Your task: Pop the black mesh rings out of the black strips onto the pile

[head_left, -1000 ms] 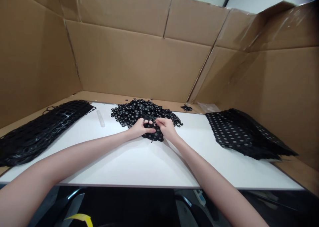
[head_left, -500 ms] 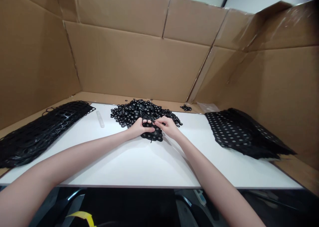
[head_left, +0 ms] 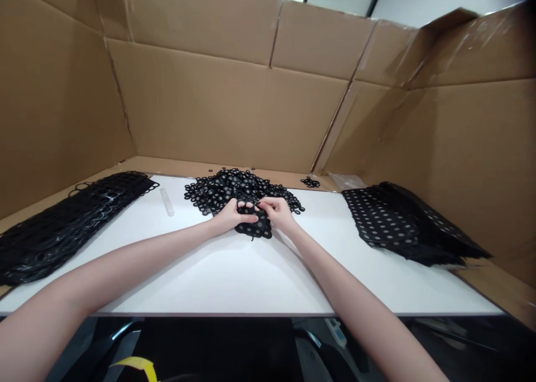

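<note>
While the left hand [head_left: 228,217] clamps a perforated black sheet [head_left: 262,227] over the white worktop [head_left: 209,281], the right hand [head_left: 281,211] pinches near its upper edge. Just behind lies a pile of small black rings [head_left: 218,191]; brown cardboard walls [head_left: 230,103] surround them. Since half a second ago, both grips look almost unchanged.

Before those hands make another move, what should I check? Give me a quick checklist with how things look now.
1. Left grip holding the perforated black piece: ok, thumb across it.
2. Right grip at the piece's upper edge: ok; exactly what it pinches, cannot tell.
3. Piece clear of the ring pile behind: cannot tell, they overlap in view.
4. Rings all together: not ok, a small cluster lies apart.
5. Clear plastic strip away from both hands: ok.
</note>
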The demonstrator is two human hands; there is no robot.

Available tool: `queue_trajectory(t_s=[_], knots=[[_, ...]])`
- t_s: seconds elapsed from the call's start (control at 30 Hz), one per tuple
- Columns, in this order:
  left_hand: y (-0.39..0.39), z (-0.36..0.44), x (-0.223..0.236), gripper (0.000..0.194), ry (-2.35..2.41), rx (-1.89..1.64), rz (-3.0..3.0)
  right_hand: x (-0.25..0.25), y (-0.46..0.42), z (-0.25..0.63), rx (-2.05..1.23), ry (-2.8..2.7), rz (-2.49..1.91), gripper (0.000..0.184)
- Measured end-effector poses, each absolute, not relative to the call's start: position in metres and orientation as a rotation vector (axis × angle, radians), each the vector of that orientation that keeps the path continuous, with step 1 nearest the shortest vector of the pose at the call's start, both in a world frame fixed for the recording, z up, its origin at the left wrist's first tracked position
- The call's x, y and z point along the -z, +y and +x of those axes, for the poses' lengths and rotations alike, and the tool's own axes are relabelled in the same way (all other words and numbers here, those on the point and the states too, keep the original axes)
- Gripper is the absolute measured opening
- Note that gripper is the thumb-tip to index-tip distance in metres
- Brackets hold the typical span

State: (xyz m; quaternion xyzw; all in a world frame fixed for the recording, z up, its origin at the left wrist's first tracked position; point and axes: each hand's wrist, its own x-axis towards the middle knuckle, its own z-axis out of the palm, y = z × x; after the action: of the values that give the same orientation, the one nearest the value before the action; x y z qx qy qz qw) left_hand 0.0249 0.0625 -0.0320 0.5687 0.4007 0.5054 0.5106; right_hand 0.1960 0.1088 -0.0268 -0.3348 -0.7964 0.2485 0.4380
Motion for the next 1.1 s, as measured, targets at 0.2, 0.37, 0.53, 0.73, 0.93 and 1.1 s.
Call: queue_trajectory(t_s=[0.2, 0.37, 0.53, 0.73, 0.93, 1.1], knots=[[0.067, 0.025, 0.034, 0.042, 0.938, -1.215, 1.389, 0.023, 0.112, 0.195, -0.550, -1.845, -0.893, 0.023], [0.064, 0.026, 0.034, 0.040, 0.877, -1.187, 1.385, 0.022, 0.134, 0.224, -0.526, -1.604, -1.022, 0.030], [0.063, 0.027, 0.034, 0.042, 0.887, -1.180, 1.332, 0.029, 0.159, 0.267, -0.478, -1.415, -1.165, 0.042], [0.065, 0.029, 0.034, 0.045, 0.889, -1.174, 1.311, 0.039, 0.174, 0.245, -0.545, -1.483, -1.216, 0.058], [0.064, 0.028, 0.032, 0.042, 0.895, -1.161, 1.380, 0.032, 0.168, 0.234, -0.655, -1.631, -1.108, 0.069], [0.063, 0.028, 0.029, 0.041, 0.922, -1.149, 1.462, 0.021, 0.142, 0.236, -0.706, -1.773, -1.025, 0.061]])
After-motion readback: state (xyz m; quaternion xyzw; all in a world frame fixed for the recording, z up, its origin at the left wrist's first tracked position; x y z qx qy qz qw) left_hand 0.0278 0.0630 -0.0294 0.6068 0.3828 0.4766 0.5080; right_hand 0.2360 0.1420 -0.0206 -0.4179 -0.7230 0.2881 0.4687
